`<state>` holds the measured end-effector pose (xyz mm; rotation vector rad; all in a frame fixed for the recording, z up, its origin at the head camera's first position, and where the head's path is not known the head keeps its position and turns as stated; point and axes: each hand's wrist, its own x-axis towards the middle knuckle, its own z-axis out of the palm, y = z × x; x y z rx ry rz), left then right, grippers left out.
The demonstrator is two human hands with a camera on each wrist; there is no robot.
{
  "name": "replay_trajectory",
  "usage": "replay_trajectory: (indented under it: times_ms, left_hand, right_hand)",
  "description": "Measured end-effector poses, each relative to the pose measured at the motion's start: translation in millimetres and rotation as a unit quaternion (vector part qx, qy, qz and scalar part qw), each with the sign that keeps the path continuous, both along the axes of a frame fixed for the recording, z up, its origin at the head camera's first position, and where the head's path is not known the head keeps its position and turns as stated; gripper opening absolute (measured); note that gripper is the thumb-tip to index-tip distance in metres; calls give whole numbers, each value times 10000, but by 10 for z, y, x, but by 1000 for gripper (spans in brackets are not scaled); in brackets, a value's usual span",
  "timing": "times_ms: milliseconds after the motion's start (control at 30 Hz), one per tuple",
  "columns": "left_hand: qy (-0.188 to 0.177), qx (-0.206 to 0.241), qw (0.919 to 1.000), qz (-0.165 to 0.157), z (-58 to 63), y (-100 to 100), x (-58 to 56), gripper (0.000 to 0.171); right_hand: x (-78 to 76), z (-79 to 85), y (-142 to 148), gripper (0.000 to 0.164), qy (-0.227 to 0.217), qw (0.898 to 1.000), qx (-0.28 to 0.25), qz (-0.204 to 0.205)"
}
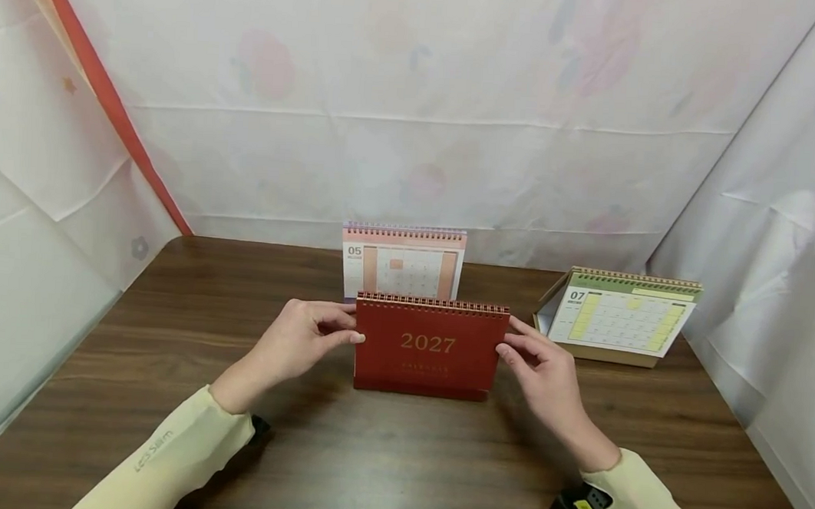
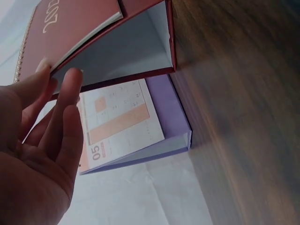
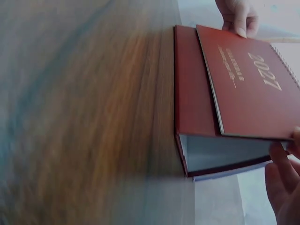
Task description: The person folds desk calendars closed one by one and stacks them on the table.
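Lengthwise left to right, red calendar [image 1: 430, 356] (cover [image 3: 251, 84] away from pink calendar [image 1: 414, 266]).

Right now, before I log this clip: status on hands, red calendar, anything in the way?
Left hand and right hand pinching red calendar at opposite sides. Upright, 2027 cover showing. Possible obstacle: pink calendar close behind.

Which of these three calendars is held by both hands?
The red calendar, marked 2027, with left hand and right hand gripping its sides; the pink calendar behind and green calendar at right show month pages.
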<state>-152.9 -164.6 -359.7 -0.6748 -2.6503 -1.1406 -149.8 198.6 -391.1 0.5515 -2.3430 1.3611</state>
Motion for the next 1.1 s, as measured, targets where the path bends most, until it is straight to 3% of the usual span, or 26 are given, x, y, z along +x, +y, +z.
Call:
replay_trajectory:
  times_ms: [233,400,600,867,1100]
  left_hand:
    - [-435,-156,9987,-217,0,-20,-16,10]
    - [-596,-248,9976,-247,-12,-19,-22,9]
    - [-624,-419,9967,-290,-22,-27,-34,11]
    - [-594,-626,9956,-370,-26,-28,-58,11]
    - [-501,-665,9963,-209,-26,-4,-34,10]
  right_hand:
    - [-103,8,91,10,-176,9957,847,327]
    - [-136,-2,119,10,-506,9924,1023,459]
    - [-150,-31,126,9,-665,9884,1244,570]
    - [-176,-89,157,11,-1000,9735,1806,986]
    - [-183,-104,149,14,-916,9754,1778,930]
